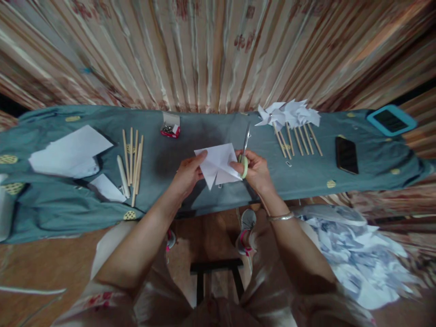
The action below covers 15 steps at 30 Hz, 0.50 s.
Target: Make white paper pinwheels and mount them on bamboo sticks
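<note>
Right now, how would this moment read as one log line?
left hand: holding paper; right hand: holding scissors, thumb on paper; paper: slit in near edge; pinwheels: lying at right; loose sticks: lying at left

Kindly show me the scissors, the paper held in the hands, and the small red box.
Scissors (245,167): head view, on the pale green handle.
Held paper (221,158): head view, on its upper middle part.
Red box (171,134): head view, on its front wall.
</note>
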Tool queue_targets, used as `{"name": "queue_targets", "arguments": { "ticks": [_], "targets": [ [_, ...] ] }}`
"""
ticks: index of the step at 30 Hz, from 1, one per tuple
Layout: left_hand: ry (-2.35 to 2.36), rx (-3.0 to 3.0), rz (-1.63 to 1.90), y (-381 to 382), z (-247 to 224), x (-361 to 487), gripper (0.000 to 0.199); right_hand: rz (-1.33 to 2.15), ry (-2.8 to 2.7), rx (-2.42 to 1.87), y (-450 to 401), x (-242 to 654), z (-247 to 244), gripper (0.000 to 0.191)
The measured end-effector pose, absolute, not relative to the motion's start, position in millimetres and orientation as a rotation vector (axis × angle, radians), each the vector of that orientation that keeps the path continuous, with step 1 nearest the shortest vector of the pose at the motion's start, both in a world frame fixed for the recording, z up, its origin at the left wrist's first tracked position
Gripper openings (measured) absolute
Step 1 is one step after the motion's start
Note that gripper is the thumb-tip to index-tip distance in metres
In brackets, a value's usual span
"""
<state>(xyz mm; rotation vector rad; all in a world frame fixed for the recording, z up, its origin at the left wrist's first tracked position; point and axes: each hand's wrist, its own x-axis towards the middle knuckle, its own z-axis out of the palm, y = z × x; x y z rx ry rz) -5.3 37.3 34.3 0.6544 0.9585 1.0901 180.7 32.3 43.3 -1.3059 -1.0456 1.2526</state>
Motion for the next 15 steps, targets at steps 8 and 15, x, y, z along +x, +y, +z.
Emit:
{"name": "queue_targets", "arguments": {
  "ticks": [8, 15],
  "targets": [
    [0.849, 0.770, 1.126, 19.5, 36.0, 23.7, 0.048, 1.045, -0.961, -1.307, 45.3, 167.6, 35.5, 0.050],
    [0.964, 0.491, 1.269, 27.2, 31.6, 27.1, 0.036, 1.120, -0.996, -1.272, 44.8, 147.9, 35.6, 0.050]
  ]
}}
